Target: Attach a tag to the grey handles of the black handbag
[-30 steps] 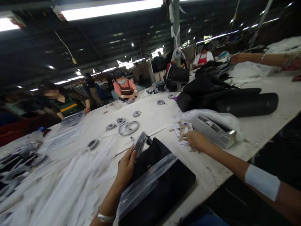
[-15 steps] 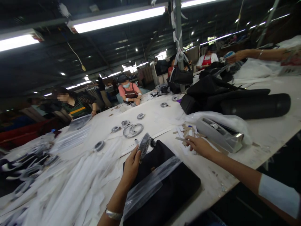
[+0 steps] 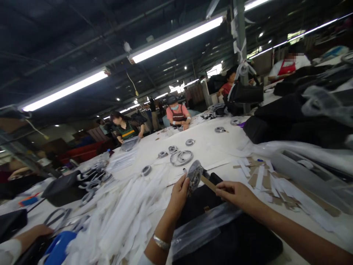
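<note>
My left hand (image 3: 178, 193), with a metal bracelet at the wrist, is closed on a plastic-wrapped coiled strap (image 3: 194, 176), raised above the top of a black bag (image 3: 239, 239). Between the fingers of my right hand (image 3: 234, 194) is a narrow brown paper strip (image 3: 209, 183), its far end close to the wrapped coil. Whether the strip touches the coil I cannot tell. The black bag lies on the table under both hands, a band of clear plastic film (image 3: 204, 226) across it and a small gold fitting (image 3: 206, 209) near its upper part.
Loose paper strips (image 3: 260, 180) lie beside a grey tape dispenser (image 3: 311, 169) at right. Several wrapped coils (image 3: 182, 157) dot the white table. White plastic sheets (image 3: 124, 217) spread at left. A co-worker's hand (image 3: 38, 232) reaches in at lower left; other people work across the table.
My right hand has moved left from the paper strip pile to the wrapped coil, carrying the strip. The camera view has turned left. My left hand still holds the coil.
</note>
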The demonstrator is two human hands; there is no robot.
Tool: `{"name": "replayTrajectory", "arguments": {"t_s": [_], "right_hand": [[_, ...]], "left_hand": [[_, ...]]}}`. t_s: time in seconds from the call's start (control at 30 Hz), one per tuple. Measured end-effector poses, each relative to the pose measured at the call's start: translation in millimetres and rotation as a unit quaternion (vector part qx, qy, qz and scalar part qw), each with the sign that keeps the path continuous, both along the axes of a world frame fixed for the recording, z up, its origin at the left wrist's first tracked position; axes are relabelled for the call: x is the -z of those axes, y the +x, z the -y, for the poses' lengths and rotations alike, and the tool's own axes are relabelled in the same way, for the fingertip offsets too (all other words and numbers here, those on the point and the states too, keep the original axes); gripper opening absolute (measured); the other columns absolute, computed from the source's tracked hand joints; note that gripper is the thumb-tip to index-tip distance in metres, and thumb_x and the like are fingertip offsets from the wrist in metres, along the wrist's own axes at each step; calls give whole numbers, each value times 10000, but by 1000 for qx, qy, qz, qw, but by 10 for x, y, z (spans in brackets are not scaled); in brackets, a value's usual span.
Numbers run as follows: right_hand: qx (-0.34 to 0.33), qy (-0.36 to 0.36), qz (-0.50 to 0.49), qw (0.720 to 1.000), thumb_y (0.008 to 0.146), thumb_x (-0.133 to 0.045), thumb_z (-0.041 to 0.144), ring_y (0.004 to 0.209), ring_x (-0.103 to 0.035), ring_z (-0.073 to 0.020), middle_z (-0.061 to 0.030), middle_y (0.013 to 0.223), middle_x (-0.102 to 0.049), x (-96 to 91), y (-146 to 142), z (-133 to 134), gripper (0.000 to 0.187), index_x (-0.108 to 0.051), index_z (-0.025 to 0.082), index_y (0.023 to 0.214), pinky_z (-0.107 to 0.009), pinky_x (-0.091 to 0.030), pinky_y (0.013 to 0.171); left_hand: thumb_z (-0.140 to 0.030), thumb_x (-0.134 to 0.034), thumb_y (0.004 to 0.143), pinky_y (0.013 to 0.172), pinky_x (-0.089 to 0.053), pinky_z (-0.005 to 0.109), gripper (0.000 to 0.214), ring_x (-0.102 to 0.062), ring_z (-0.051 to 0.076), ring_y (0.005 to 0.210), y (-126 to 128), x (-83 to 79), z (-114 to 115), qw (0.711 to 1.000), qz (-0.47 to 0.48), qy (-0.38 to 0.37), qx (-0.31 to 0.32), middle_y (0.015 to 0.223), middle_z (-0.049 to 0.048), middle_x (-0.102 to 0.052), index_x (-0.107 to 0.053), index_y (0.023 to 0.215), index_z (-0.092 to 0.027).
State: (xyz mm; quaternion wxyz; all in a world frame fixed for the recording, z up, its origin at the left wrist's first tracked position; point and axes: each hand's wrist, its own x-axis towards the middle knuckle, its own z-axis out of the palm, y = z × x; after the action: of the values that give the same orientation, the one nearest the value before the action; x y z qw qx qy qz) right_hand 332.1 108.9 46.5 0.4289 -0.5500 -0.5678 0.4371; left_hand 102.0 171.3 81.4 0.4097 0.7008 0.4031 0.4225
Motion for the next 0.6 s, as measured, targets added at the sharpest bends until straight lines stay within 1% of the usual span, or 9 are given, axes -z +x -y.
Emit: {"name": "replayTrajectory", "arguments": {"t_s": [0.1, 0.2, 0.3, 0.43, 0.53, 0.6], "right_hand": [[-7, 28, 28, 999, 792, -620, 503, 718, -662, -210, -27, 781, -730, 35, -179, -112, 341, -736, 210, 922, -280, -465, 635], [2, 39, 17, 999, 778, -606, 535, 684, -642, -207, -28, 762, -720, 63, -301, -209, 369, -726, 208, 900, -276, -445, 583], [-3, 42, 20, 999, 768, -604, 547, 664, -631, -213, -32, 736, -711, 102, -354, -258, 383, -734, 210, 893, -279, -427, 554], [-22, 45, 34, 998, 771, -629, 516, 687, -642, -220, -32, 733, -719, 178, -344, -280, 327, -753, 221, 833, -286, -441, 591], [-14, 40, 4, 999, 790, -624, 549, 688, -644, -221, -34, 763, -727, 187, -348, -310, 376, -761, 220, 910, -288, -450, 592], [-2, 45, -19, 999, 784, -634, 571, 711, -647, -228, -38, 807, -734, 147, -378, -338, 417, -764, 219, 966, -294, -465, 609]], "left_hand": [[-419, -507, 953, 1160, -333, 443, 438, -524, 266, 1313, 1, -18, 46, 1000, -12, 25, -2, 1378, 83, -613, -628, 1306, -189], [-392, -502, 956, 1151, -349, 440, 421, -539, 263, 1295, 2, -20, 86, 999, -12, 42, -11, 1364, 78, -625, -630, 1302, -188], [-384, -483, 964, 1145, -362, 440, 411, -546, 259, 1286, -18, -27, 106, 998, -11, 55, -12, 1352, 68, -635, -633, 1297, -196], [-403, -479, 964, 1155, -352, 446, 425, -535, 262, 1300, -54, -23, 111, 998, -22, 55, -32, 1365, 74, -625, -628, 1304, -196], [-401, -477, 968, 1153, -359, 436, 423, -533, 259, 1306, -40, 2, 132, 997, -38, 53, -33, 1375, 77, -616, -625, 1311, -202], [-398, -478, 970, 1158, -354, 428, 424, -522, 256, 1320, -9, 22, 158, 997, -48, 55, -27, 1391, 71, -603, -617, 1324, -210]]}}
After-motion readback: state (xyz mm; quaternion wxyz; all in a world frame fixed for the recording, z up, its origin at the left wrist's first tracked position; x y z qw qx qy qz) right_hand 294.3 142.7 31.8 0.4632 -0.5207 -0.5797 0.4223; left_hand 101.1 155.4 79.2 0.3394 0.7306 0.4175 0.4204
